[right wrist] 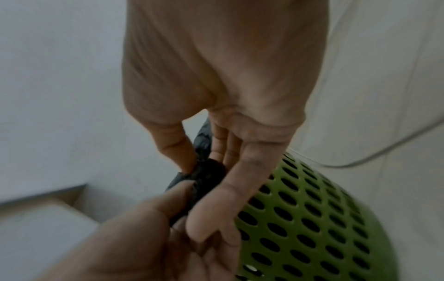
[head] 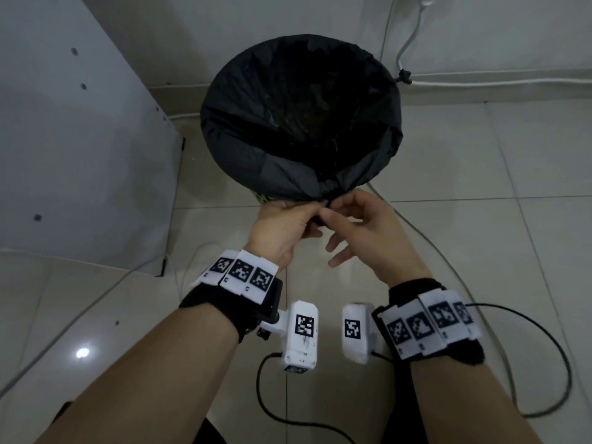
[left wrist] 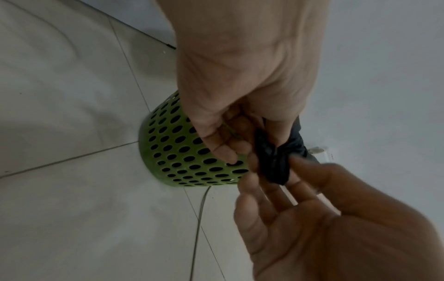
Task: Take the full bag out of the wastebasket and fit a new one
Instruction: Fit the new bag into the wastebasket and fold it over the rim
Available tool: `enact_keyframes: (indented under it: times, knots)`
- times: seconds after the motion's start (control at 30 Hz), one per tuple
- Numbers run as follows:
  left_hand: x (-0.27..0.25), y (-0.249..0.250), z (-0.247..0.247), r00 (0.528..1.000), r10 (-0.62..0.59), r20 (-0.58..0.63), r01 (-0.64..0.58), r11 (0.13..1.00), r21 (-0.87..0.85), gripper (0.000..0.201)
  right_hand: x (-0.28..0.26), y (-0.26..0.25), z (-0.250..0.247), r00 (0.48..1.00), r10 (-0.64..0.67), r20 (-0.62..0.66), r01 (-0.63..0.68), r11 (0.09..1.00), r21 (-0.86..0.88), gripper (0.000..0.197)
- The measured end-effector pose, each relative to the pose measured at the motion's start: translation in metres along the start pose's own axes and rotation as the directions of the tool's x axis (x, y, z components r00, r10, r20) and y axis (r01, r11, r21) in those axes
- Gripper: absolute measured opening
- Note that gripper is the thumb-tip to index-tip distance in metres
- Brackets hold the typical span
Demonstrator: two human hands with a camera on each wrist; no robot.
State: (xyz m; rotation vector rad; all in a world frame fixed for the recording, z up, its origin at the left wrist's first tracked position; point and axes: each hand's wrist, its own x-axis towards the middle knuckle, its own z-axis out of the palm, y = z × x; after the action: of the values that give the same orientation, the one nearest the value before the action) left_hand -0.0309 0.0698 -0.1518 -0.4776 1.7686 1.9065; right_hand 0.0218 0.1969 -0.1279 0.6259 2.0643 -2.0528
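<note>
A black bag (head: 301, 116) lines a green perforated wastebasket (left wrist: 180, 148) on the tiled floor, its edge folded over the rim. The bag's inside is dark, and I cannot tell what it holds. At the near rim a gathered bunch of the bag's edge (left wrist: 273, 163) (right wrist: 206, 176) sticks out. My left hand (head: 307, 216) and right hand (head: 333, 213) meet there, and both pinch this bunch between thumb and fingers. The right hand's other fingers hang loose below. A small knot of bag (head: 404, 76) sits at the far right rim.
A white cabinet panel (head: 80, 139) stands close to the basket's left. Behind the basket is a wall with a white cable (head: 413, 36). A grey cable (head: 480, 283) runs over the floor tiles on the right, past the basket's base.
</note>
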Motion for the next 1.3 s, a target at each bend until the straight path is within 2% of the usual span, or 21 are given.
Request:
enact_keyframes:
  times: [0.07,0.2,0.3,0.37,0.43,0.47,0.53,0.6,0.67,0.73,0.77,0.83,0.93,1.0,1.03,1.07,1.1,1.17,1.2,1.23,1.3]
  knots:
    - [0.001,0.001,-0.001,0.999,-0.031,-0.013,0.031,0.999,-0.027,0.013,0.001,-0.002,0.002,0.987,-0.147,-0.064,0.129,0.963,-0.235,0.018]
    - [0.003,0.003,-0.009,0.988,-0.131,0.085,0.137,0.988,-0.073,0.027,0.012,0.002,0.005,0.961,-0.264,-0.08,0.213,0.894,-0.395,0.013]
    - [0.006,0.009,-0.016,0.974,-0.157,0.162,0.166,0.985,-0.044,0.02,0.017,0.004,0.005,0.936,-0.343,-0.073,0.261,0.82,-0.509,0.008]
    - [0.009,0.012,-0.02,0.973,-0.138,0.182,0.138,0.99,0.011,0.017,0.02,0.0,0.006,0.965,-0.241,-0.1,0.186,0.904,-0.385,0.011]
    - [0.01,0.011,-0.025,0.972,-0.119,0.204,0.108,0.992,0.063,0.015,0.023,-0.004,0.006,0.994,-0.049,-0.097,0.035,0.99,-0.135,0.018]
    - [0.011,0.009,-0.026,0.968,-0.121,0.22,0.108,0.992,0.071,0.012,0.025,-0.005,0.005,0.996,0.057,-0.074,-0.056,0.998,0.016,0.02]
    - [0.011,0.005,-0.027,0.956,-0.14,0.258,0.131,0.99,0.051,0.007,0.03,-0.004,0.0,0.966,0.251,0.061,-0.257,0.91,0.325,0.023]
    - [0.009,0.0,-0.024,0.941,-0.155,0.301,0.156,0.987,0.02,0.022,0.034,0.001,-0.004,0.906,0.354,0.232,-0.423,0.742,0.521,0.026]
    - [0.008,-0.004,-0.02,0.926,-0.139,0.351,0.157,0.987,-0.022,0.038,0.035,0.009,-0.007,0.857,0.405,0.318,-0.514,0.626,0.587,0.027]
    - [0.007,-0.007,-0.017,0.928,-0.109,0.356,0.138,0.989,-0.058,0.04,0.034,0.013,-0.005,0.837,0.446,0.317,-0.542,0.598,0.59,0.028]
    - [0.007,-0.008,-0.015,0.937,-0.094,0.337,0.124,0.99,-0.066,0.038,0.033,0.014,-0.004,0.841,0.458,0.287,-0.533,0.616,0.58,0.028]
    - [0.006,-0.009,-0.009,0.965,-0.064,0.254,0.089,0.992,-0.09,0.032,0.03,0.013,0.0,0.885,0.442,0.148,-0.444,0.702,0.557,0.021]
    - [0.006,-0.005,0.002,0.996,-0.024,0.087,0.036,0.99,-0.134,0.022,0.017,0.009,0.004,0.966,0.251,-0.066,-0.197,0.873,0.446,0.008]
    - [0.007,-0.003,0.004,1.0,-0.017,0.017,0.019,0.986,-0.167,0.021,0.006,0.007,0.005,0.992,0.069,-0.105,-0.045,0.977,0.21,0.01]
    - [0.008,-0.001,0.004,1.0,-0.02,-0.009,0.018,0.985,-0.172,0.021,0.003,0.008,0.005,0.993,-0.042,-0.112,0.044,0.999,0.018,0.013]
    - [0.008,0.0,0.004,0.999,-0.026,-0.027,0.022,0.986,-0.166,0.02,0.002,0.012,0.004,0.979,-0.17,-0.116,0.145,0.97,-0.194,0.017]
    - [0.009,0.0,0.004,0.999,-0.037,-0.033,0.031,0.987,-0.156,0.017,0.004,0.016,0.003,0.947,-0.302,-0.114,0.243,0.899,-0.365,0.019]
    - [0.007,0.003,0.004,0.997,-0.074,-0.007,0.072,0.986,-0.152,0.007,0.011,0.021,0.002,0.862,-0.497,-0.102,0.388,0.776,-0.498,0.013]
    - [0.006,0.004,0.003,0.996,-0.092,0.016,0.094,0.985,-0.147,0.005,0.015,0.023,0.001,0.84,-0.534,-0.098,0.419,0.754,-0.506,0.013]
    - [0.005,0.005,0.002,0.993,-0.107,0.046,0.113,0.984,-0.139,0.006,0.019,0.024,0.001,0.854,-0.51,-0.106,0.409,0.782,-0.471,0.015]
    - [0.006,0.003,-0.003,0.987,-0.111,0.112,0.124,0.986,-0.114,0.018,0.022,0.024,0.002,0.948,-0.288,-0.134,0.253,0.939,-0.231,0.018]
